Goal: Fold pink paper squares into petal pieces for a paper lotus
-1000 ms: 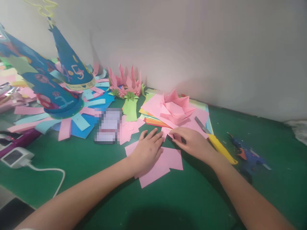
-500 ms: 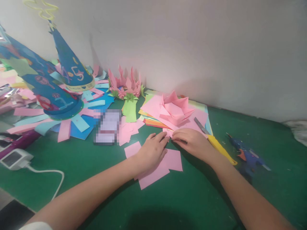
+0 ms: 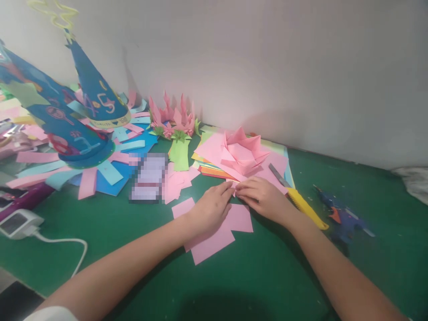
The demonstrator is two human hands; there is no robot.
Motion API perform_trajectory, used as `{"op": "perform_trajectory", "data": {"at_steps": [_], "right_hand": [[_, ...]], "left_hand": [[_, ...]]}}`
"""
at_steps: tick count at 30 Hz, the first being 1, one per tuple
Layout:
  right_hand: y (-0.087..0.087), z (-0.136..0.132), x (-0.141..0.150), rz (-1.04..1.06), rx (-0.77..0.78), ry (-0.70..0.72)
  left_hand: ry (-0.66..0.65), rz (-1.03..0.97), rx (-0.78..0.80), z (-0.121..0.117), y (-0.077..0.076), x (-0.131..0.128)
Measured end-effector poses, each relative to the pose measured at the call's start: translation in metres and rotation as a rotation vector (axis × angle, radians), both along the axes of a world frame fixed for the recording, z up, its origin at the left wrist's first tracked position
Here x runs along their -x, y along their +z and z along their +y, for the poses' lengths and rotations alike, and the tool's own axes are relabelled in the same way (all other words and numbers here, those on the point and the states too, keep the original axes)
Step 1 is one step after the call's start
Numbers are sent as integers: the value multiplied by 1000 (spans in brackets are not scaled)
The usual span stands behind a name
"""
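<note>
My left hand [image 3: 210,208] and my right hand [image 3: 265,199] meet fingertip to fingertip over a small piece of pink paper [image 3: 233,189]. Both hands are closed on it, pressing it against the green table; most of the piece is hidden by my fingers. Under and beside my left hand lie several loose pink paper squares [image 3: 214,246]. Just beyond my fingers a large folded pink paper flower [image 3: 243,154] rests on a stack of coloured paper [image 3: 216,173]. A utility knife with a yellow handle [image 3: 306,209] lies beside my right wrist.
A blue glue gun [image 3: 346,218] lies at the right. On the left stand decorated blue paper cone hats [image 3: 95,84], with a blurred phone [image 3: 149,177] and pink scraps [image 3: 177,183] nearby. A pink paper crown [image 3: 174,118] sits by the wall. A white cable [image 3: 67,240] crosses the table.
My right fingers have shifted slightly left and gathered closer to my left fingertips at the small pink paper. The view has moved a little; the other things stay in place.
</note>
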State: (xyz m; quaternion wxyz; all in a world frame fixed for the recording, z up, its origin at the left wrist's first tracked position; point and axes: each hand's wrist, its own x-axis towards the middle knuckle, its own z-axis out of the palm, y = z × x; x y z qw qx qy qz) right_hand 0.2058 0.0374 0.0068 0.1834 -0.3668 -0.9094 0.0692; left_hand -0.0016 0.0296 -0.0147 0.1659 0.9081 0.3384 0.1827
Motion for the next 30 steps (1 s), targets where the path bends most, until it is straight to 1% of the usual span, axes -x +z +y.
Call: {"op": "perform_trajectory", "data": {"at_steps": [5, 9, 12, 15, 17, 18, 19, 22, 25, 30], "right_hand": [[2, 0, -1, 21, 6, -11], [2, -3, -1, 36, 37, -20], [1, -2, -2, 34, 47, -27], [1, -1, -2, 38, 48, -28], [1, -1, -2, 44, 46, -27], [1, -1, -2, 48, 45, -28], [1, -1, -2, 50, 46, -28], [0, -2, -3, 49, 49, -26], [-2, -2, -5, 44, 48, -23], [-2, -2, -6, 43, 44, -23]], "left_hand": [[-9, -48, -15, 7, 3, 0], [-104, -60, -106, 26, 5, -5], [-221, 20, -177, 43, 5, -8], [-293, 83, -258, 57, 3, -10], [-316, 111, -309, 61, 1, -8], [-310, 119, -323, 62, 0, -7], [-276, 118, -330, 63, -1, -6], [-149, 39, -314, 63, -2, -1], [-127, -17, -278, 63, -2, 1], [-98, 40, -215, 63, 0, -5]]}}
